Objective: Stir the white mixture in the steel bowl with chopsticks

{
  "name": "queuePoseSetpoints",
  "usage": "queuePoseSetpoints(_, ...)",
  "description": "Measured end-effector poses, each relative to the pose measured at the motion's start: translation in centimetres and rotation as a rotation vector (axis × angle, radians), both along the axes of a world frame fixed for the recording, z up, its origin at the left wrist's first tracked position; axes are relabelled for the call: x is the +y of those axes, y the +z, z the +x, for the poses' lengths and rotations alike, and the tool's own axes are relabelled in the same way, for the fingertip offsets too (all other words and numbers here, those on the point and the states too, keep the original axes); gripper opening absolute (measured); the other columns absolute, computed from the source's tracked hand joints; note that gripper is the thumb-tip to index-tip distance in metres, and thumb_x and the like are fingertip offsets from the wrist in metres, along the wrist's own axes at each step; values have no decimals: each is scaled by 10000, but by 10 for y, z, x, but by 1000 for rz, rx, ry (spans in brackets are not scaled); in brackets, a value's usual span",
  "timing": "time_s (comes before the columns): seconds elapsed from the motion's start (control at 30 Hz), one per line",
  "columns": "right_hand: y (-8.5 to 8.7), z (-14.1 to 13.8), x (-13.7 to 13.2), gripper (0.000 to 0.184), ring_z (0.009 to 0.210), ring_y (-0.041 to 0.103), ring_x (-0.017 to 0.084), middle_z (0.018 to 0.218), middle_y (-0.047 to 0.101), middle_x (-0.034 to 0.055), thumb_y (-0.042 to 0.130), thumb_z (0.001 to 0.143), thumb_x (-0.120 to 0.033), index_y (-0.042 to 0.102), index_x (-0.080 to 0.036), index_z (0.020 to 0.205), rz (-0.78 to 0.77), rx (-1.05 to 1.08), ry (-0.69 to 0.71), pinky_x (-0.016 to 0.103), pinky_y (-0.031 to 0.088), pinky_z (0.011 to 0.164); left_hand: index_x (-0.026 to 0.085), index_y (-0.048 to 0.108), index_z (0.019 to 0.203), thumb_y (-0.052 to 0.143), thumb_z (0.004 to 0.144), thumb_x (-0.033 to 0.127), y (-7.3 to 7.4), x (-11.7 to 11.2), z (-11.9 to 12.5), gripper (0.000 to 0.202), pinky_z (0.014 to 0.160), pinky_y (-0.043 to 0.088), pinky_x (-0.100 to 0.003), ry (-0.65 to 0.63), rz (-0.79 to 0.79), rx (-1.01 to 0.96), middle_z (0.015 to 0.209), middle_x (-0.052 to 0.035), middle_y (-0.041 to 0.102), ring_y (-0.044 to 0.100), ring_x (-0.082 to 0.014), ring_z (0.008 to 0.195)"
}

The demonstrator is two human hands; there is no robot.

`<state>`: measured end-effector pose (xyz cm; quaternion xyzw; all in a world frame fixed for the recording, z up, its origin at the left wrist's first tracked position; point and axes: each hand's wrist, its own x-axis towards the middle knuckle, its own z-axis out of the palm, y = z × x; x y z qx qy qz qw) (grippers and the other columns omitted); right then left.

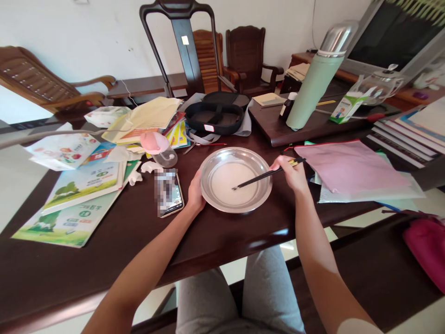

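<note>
A shallow round metal bowl [215,202] stands on the dark table in front of me, with a milky white liquid [225,181] in it. My left hand [197,195] holds the bowl by its left side; its fingers are partly hidden behind the rim. In my right hand [292,172], closed at the bowl's right edge, is a pair of black chopsticks [259,177] with gold-marked upper ends. Their tips dip into the liquid near the middle. Left of the bowl lies a phone [170,192] with its screen lit and partly blurred.
A pink-lidded clear cup [159,149], crumpled tissues [135,177] and workbooks [69,218] lie to the left. Behind the bowl is an open black case [215,116]. A green thermos [314,88] stands on a raised board at right, above a pink pouch [347,164]. Stacked books [399,144] sit farther right.
</note>
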<state>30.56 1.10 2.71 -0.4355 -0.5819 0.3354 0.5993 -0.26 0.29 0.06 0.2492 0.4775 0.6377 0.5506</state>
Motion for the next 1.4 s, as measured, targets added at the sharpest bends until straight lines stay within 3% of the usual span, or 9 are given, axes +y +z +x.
queuePoseSetpoints(0.1,3,-3,-3,567,778,806,262,754,815,47,773,887,-790,780,-265,672,-9,-71,100,418,645,821,241,854,891,904,723,461,3,-1,2,281,1178,574,-425,7,-9,-7,1208,-48,881,724,-358,1374)
queuePoseSetpoints(0.33,2,3,-2,630,727,778,264,616,723,28,736,893,-825,685,-275,590,4,18,-35,433,649,811,237,861,925,861,750,422,5,-1,2,255,1188,563,-414,20,-31,9,1209,-44,882,734,-337,1353)
queuePoseSetpoints(0.53,4,-2,-4,569,815,798,271,772,814,47,768,878,-812,784,-285,664,-31,-90,159,425,632,820,239,841,879,876,753,433,4,-1,2,234,1190,568,-420,26,-41,-2,1187,-50,882,724,-346,1372)
queuePoseSetpoints(0.63,4,-1,-3,569,838,797,274,780,817,37,773,866,-822,778,-289,666,-17,-91,93,436,630,872,244,828,854,869,749,423,4,-1,2,212,1200,559,-415,19,-34,11,1205,-45,879,713,-343,1391)
queuePoseSetpoints(0.77,2,3,-2,604,675,732,248,630,730,21,748,889,-816,721,-276,620,-5,16,-32,429,629,795,245,834,879,868,737,440,3,-1,1,244,1206,554,-418,9,-29,24,1233,-46,874,707,-342,1401)
queuePoseSetpoints(1.0,4,-3,-3,591,748,743,244,730,776,38,762,877,-815,748,-270,650,-22,-111,124,395,601,769,250,840,886,899,727,479,2,-2,0,285,1194,570,-426,-3,-14,27,1217,-50,878,715,-358,1389)
queuePoseSetpoints(1.13,4,0,-1,593,748,771,263,675,750,21,751,867,-838,713,-285,655,-8,-68,-33,431,634,844,249,852,917,875,768,452,1,-1,-1,253,1183,573,-417,18,-43,47,1199,-45,881,727,-342,1366)
queuePoseSetpoints(1.23,1,4,1,633,642,739,244,593,693,6,724,858,-873,666,-284,634,-18,15,-106,418,642,767,248,856,930,866,781,441,1,-1,-1,244,1193,560,-417,19,-40,54,1200,-49,878,727,-335,1365)
queuePoseSetpoints(1.4,1,-1,-2,600,710,760,248,692,770,34,744,886,-820,711,-269,653,-40,-70,77,402,630,751,244,853,921,875,776,462,3,-3,1,263,1173,578,-428,4,-32,15,1213,-52,877,731,-346,1354)
